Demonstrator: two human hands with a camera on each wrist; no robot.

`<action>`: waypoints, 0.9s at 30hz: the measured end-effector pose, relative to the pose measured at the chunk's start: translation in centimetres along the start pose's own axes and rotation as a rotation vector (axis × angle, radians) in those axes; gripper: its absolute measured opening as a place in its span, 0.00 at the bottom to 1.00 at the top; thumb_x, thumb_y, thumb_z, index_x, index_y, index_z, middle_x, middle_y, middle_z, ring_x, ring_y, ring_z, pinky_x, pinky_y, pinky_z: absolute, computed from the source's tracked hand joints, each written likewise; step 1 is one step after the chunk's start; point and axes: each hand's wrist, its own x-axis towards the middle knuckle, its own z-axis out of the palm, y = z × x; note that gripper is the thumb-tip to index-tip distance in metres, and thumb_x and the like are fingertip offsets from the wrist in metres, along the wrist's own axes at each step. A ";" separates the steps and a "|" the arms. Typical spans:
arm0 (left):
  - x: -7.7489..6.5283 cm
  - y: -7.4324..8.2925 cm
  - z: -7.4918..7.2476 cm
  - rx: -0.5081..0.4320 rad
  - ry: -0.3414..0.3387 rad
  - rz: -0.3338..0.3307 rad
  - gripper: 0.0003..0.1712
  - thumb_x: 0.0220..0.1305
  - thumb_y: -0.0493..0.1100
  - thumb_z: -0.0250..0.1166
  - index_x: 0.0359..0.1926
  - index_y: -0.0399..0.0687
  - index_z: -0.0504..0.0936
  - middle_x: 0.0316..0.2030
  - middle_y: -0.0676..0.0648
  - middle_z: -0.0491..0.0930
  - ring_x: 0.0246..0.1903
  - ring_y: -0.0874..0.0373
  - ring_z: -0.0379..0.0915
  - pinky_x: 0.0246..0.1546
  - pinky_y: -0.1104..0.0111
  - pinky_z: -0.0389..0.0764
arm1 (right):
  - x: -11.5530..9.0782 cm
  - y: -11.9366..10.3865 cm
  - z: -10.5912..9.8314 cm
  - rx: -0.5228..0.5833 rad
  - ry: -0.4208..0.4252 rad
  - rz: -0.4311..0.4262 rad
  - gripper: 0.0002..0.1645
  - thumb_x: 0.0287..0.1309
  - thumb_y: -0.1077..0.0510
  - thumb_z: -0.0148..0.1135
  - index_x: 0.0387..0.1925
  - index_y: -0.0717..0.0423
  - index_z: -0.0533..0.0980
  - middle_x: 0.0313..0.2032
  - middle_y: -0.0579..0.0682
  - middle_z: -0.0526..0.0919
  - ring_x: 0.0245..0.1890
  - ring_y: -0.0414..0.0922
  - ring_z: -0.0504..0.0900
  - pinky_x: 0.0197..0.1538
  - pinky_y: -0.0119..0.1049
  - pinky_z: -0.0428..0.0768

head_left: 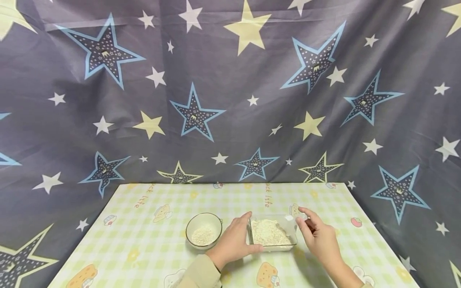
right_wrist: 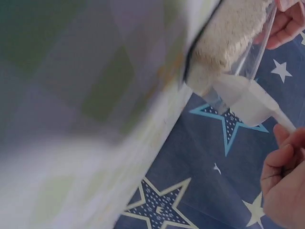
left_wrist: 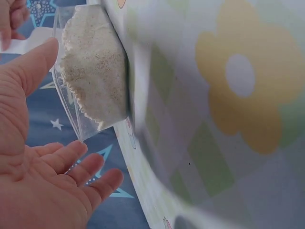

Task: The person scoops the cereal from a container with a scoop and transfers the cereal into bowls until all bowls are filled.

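A clear rectangular glass container holds a heap of pale, oat-like flakes. My left hand is at its left end, thumb near the front rim and fingers toward the back. In the left wrist view, those fingers are spread and fairly straight, with one fingertip right at the container's corner. Between thumb and fingertips, my right hand pinches the handle of a white scoop. The scoop's head is over the container's right end, its front part down by the flakes.
Left of my left hand stands a round glass bowl with a smaller amount of similar flakes. A green-checked cloth covers the table. Behind the table's far edge hangs a dark curtain with stars.
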 end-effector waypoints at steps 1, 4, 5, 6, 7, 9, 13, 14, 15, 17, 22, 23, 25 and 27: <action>0.0 0.0 0.0 -0.001 -0.002 -0.002 0.67 0.56 0.67 0.80 0.83 0.41 0.57 0.77 0.39 0.69 0.75 0.42 0.68 0.74 0.46 0.76 | -0.1 0.0 0.0 0.017 -0.017 0.069 0.22 0.58 0.71 0.74 0.55 0.60 0.84 0.14 0.34 0.73 0.15 0.20 0.55 0.14 0.20 0.58; -0.1 0.0 -0.1 -0.002 -0.004 -0.006 0.67 0.55 0.67 0.80 0.83 0.42 0.57 0.76 0.38 0.70 0.74 0.41 0.70 0.73 0.46 0.77 | -0.3 -0.2 0.0 0.086 -0.080 0.369 0.17 0.68 0.65 0.70 0.57 0.58 0.83 0.13 0.37 0.77 0.11 0.24 0.57 0.12 0.23 0.57; -0.1 -0.1 -0.1 -0.001 -0.003 -0.007 0.67 0.55 0.67 0.80 0.83 0.42 0.57 0.76 0.38 0.71 0.74 0.41 0.70 0.72 0.46 0.78 | -0.3 -0.1 0.0 0.119 -0.100 0.471 0.17 0.70 0.63 0.69 0.58 0.58 0.82 0.14 0.39 0.81 0.11 0.25 0.59 0.12 0.25 0.58; -0.1 -0.1 -0.1 -0.001 -0.001 -0.008 0.67 0.55 0.67 0.81 0.83 0.42 0.58 0.76 0.38 0.71 0.73 0.41 0.71 0.72 0.46 0.78 | -0.3 -0.1 0.1 0.156 -0.117 0.568 0.18 0.72 0.61 0.68 0.60 0.57 0.82 0.16 0.41 0.84 0.11 0.27 0.61 0.12 0.25 0.59; -0.1 -0.1 -0.1 0.001 0.000 -0.009 0.67 0.55 0.67 0.81 0.83 0.42 0.58 0.76 0.38 0.71 0.73 0.41 0.71 0.72 0.46 0.78 | -0.3 -0.1 0.1 0.197 -0.134 0.655 0.19 0.73 0.60 0.67 0.61 0.58 0.81 0.19 0.43 0.87 0.12 0.29 0.63 0.13 0.26 0.60; -0.1 -0.2 -0.1 -0.002 -0.002 -0.012 0.66 0.55 0.67 0.80 0.83 0.43 0.58 0.77 0.39 0.71 0.74 0.41 0.70 0.72 0.45 0.78 | -0.4 0.0 0.2 0.275 -0.156 0.799 0.21 0.74 0.59 0.65 0.64 0.60 0.78 0.25 0.44 0.91 0.13 0.32 0.67 0.15 0.26 0.63; -0.1 -0.2 -0.2 -0.013 -0.012 -0.018 0.67 0.55 0.68 0.80 0.84 0.43 0.57 0.78 0.40 0.69 0.75 0.39 0.70 0.72 0.44 0.77 | -0.6 0.4 0.8 0.406 -0.149 0.985 0.26 0.76 0.58 0.64 0.68 0.65 0.74 0.26 0.42 0.91 0.17 0.33 0.72 0.21 0.24 0.70; -0.1 -0.1 -0.3 -0.015 -0.013 -0.019 0.67 0.55 0.68 0.80 0.84 0.43 0.57 0.78 0.40 0.69 0.75 0.39 0.70 0.72 0.44 0.77 | -0.7 0.5 0.9 0.425 -0.144 1.007 0.27 0.76 0.58 0.64 0.69 0.67 0.73 0.26 0.41 0.91 0.18 0.33 0.73 0.22 0.25 0.72; -0.1 -0.1 -0.3 -0.019 -0.013 -0.021 0.67 0.54 0.68 0.80 0.84 0.43 0.57 0.78 0.39 0.69 0.74 0.39 0.70 0.72 0.43 0.78 | -0.7 0.6 1.0 0.442 -0.140 1.028 0.28 0.76 0.58 0.64 0.70 0.67 0.72 0.26 0.41 0.91 0.19 0.33 0.75 0.23 0.25 0.74; -0.1 -0.1 -0.3 -0.024 -0.012 -0.025 0.67 0.54 0.67 0.80 0.84 0.43 0.57 0.78 0.39 0.69 0.74 0.39 0.70 0.72 0.43 0.78 | -0.9 0.8 1.2 0.464 -0.141 1.062 0.29 0.76 0.58 0.63 0.71 0.67 0.71 0.26 0.40 0.91 0.20 0.33 0.75 0.25 0.24 0.77; -0.2 -0.1 -0.4 -0.031 -0.012 -0.035 0.66 0.55 0.67 0.80 0.84 0.44 0.57 0.78 0.39 0.69 0.74 0.39 0.71 0.72 0.44 0.78 | -1.2 1.5 1.3 0.560 -0.149 1.138 0.30 0.79 0.59 0.59 0.74 0.66 0.65 0.26 0.39 0.89 0.22 0.31 0.74 0.26 0.24 0.76; -0.2 -0.1 -0.4 -0.033 -0.013 -0.036 0.66 0.55 0.67 0.80 0.84 0.44 0.57 0.78 0.39 0.69 0.74 0.39 0.71 0.72 0.45 0.77 | -1.3 1.6 1.2 0.591 -0.147 1.154 0.31 0.79 0.59 0.58 0.75 0.66 0.64 0.26 0.39 0.89 0.22 0.30 0.73 0.26 0.23 0.76; -0.2 -0.1 -0.4 -0.032 -0.013 -0.030 0.66 0.55 0.67 0.80 0.84 0.43 0.57 0.78 0.39 0.69 0.74 0.39 0.71 0.72 0.45 0.77 | -1.5 1.9 1.1 0.651 -0.149 1.184 0.32 0.81 0.58 0.56 0.76 0.65 0.61 0.28 0.38 0.88 0.23 0.29 0.72 0.26 0.22 0.75; -0.2 0.0 -0.4 -0.033 -0.013 -0.031 0.67 0.55 0.67 0.80 0.84 0.43 0.57 0.78 0.40 0.69 0.74 0.39 0.71 0.73 0.44 0.77 | -1.7 2.2 1.0 0.725 -0.147 1.215 0.32 0.82 0.58 0.54 0.77 0.64 0.58 0.29 0.37 0.88 0.23 0.28 0.71 0.27 0.21 0.74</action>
